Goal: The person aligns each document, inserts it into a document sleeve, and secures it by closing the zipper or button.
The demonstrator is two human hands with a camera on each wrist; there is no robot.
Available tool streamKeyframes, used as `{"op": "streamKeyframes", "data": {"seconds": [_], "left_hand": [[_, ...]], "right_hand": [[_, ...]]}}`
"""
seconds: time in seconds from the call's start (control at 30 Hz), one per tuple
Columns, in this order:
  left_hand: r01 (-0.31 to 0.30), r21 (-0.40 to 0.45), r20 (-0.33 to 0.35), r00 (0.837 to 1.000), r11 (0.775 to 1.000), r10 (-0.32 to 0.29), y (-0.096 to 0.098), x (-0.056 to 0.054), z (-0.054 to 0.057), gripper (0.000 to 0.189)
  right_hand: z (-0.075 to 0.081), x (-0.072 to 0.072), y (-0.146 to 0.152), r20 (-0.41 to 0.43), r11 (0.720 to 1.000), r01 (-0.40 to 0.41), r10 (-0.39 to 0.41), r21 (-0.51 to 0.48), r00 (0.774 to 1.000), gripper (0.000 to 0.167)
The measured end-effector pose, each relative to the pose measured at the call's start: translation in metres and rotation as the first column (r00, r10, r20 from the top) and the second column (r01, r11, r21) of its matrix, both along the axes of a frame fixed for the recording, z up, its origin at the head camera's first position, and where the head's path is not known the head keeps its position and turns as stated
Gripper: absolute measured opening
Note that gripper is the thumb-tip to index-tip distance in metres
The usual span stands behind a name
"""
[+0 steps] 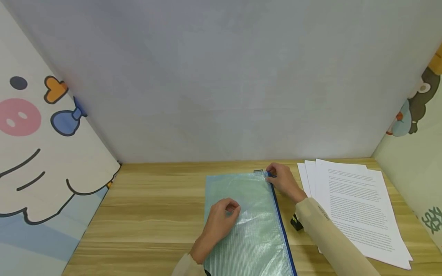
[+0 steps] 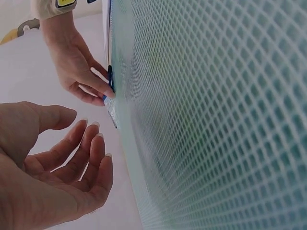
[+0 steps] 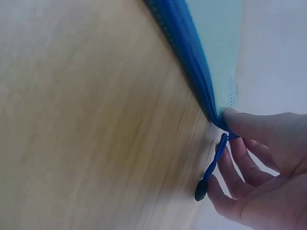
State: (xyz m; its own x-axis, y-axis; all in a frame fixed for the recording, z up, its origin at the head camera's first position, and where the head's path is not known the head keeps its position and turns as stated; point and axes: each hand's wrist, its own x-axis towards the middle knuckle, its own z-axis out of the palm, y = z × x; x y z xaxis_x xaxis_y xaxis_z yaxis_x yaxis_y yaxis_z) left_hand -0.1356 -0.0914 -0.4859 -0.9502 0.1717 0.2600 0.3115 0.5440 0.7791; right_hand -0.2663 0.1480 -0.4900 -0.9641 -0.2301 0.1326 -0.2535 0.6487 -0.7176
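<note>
A pale green mesh zipper pouch (image 1: 246, 230) lies on the wooden table, its blue zipper (image 1: 280, 218) running along the right side. At the far right corner my right hand (image 1: 284, 180) pinches the pouch by the zipper's end. The right wrist view shows the thumb (image 3: 240, 122) pressed on that corner, while a blue pull cord (image 3: 217, 160) with a dark tip hangs against the fingers. My left hand (image 1: 221, 218) hovers over the pouch's left half. Its fingers (image 2: 91, 158) are loosely bent and hold nothing.
Printed sheets (image 1: 355, 207) lie in a loose stack right of the pouch, partly under the right forearm. A grey wall (image 1: 241, 84) rises behind the table, and cartoon-printed panels (image 1: 31, 161) stand at both sides. A small black and yellow device (image 1: 296, 223) sits by the right sleeve.
</note>
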Motion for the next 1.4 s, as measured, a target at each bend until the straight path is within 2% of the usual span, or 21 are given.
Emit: {"op": "streamKeyframes", "data": {"seconds": [0.4,0.67,1.07,1.4], "left_hand": [[-0.016,0.008,-0.028,0.999,1.0,0.017,0.002,-0.007,0.004,0.006],[-0.028,0.005,-0.064,0.998,1.0,0.028,0.008,-0.017,0.008,0.006],[-0.078,0.005,-0.098,0.992,0.997,0.078,0.017,-0.035,0.011,0.005],[-0.1,0.023,-0.178,0.979,0.995,0.102,0.025,-0.049,0.02,0.013]], "right_hand": [[0.002,0.003,-0.002,-0.087,0.989,-0.073,0.063,-0.127,0.994,0.021],[0.008,0.008,-0.006,-0.149,0.984,-0.097,0.074,-0.147,0.986,0.021],[0.023,0.025,-0.01,-0.254,0.975,-0.149,0.104,-0.165,0.962,0.021],[0.032,0.036,-0.015,-0.299,0.97,-0.188,0.136,-0.153,0.945,0.023]]}}
